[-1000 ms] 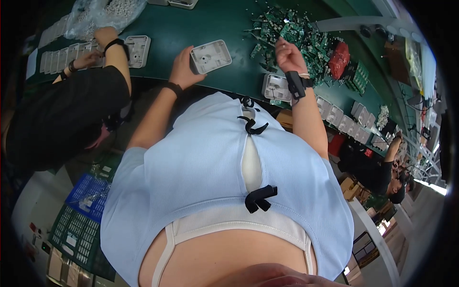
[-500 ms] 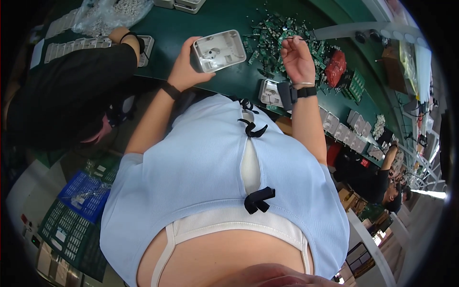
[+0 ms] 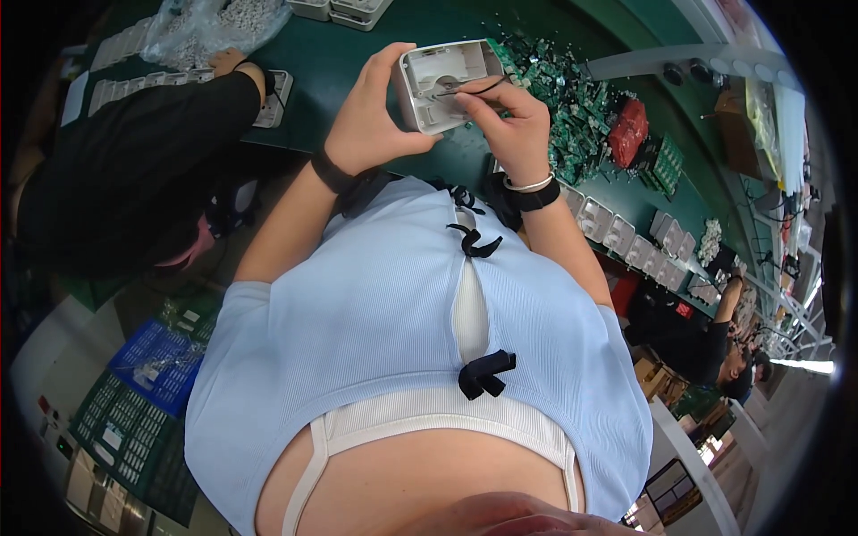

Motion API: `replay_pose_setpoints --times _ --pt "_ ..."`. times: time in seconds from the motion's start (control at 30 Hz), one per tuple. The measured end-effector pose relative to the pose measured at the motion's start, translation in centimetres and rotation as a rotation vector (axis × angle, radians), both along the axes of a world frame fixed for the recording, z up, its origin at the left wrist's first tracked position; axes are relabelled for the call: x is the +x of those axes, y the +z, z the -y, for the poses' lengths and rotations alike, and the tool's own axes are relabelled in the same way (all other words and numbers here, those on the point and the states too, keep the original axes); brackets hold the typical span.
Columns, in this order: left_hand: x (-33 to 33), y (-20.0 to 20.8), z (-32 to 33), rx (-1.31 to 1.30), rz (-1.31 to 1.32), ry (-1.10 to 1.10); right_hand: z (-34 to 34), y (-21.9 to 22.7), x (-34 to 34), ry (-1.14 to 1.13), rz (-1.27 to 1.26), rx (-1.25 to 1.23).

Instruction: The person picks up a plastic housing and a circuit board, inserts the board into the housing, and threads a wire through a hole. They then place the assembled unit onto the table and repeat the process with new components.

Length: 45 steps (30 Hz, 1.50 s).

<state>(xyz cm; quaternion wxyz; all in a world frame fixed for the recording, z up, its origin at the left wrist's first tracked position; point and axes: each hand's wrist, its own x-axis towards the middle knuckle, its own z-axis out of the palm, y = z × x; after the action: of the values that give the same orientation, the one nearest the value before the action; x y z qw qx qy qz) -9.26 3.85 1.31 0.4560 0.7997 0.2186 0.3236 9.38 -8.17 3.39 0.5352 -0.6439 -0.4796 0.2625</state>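
Observation:
My left hand (image 3: 362, 125) grips a pale grey plastic housing (image 3: 409, 96) by its left side, thumb below and fingers along the outer wall. The open box is tilted toward me, showing moulded posts and a round feature inside. My right hand (image 3: 518, 129) pinches thin dark tweezers (image 3: 489, 87), whose tips reach into the housing near that round feature. Whether the tips hold a small part is too fine to tell. Just right of the housing lies a heap of small green circuit boards (image 3: 572, 116), partly covered by my right hand.
On the green table (image 3: 313, 98) are a red bag (image 3: 628, 121), a bag of small white parts (image 3: 210, 31) and rows of grey housings (image 3: 617, 232). A co-worker's black sleeve (image 3: 134, 161) is close on my left. Blue and green crates (image 3: 156, 366) stand lower left.
My right hand has moved left from above the circuit boards, bringing the tweezers into the housing. My left hand has shifted the housing slightly right and up, tilting it.

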Motion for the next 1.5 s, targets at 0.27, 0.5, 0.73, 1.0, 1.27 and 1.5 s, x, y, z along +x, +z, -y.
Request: replay_pose_setpoints --times 0.27,0.5,0.73,1.0,1.27,1.5 --pt "0.0 0.3 -0.1 0.08 -0.026 0.005 -0.7 -0.4 -0.7 0.015 0.349 0.013" --pt "0.1 -0.5 0.1 -0.047 0.012 -0.04 -1.4 0.4 -1.4 0.007 0.635 0.102" --pt "-0.6 -0.5 -0.1 -0.145 0.048 -0.09 0.0 -0.2 0.2 -0.07 0.474 0.107" --pt "-1.7 -0.3 -0.6 -0.247 0.062 -0.184 -0.3 1.2 2.9 0.011 0.782 0.192" --pt "-2.3 -0.4 -1.1 -0.326 0.064 -0.202 0.1 2.0 3.7 0.15 0.962 0.328" --pt "-2.5 -1.3 -1.2 -0.111 -0.034 -0.086 1.1 2.8 -0.2 0.258 0.995 0.255"
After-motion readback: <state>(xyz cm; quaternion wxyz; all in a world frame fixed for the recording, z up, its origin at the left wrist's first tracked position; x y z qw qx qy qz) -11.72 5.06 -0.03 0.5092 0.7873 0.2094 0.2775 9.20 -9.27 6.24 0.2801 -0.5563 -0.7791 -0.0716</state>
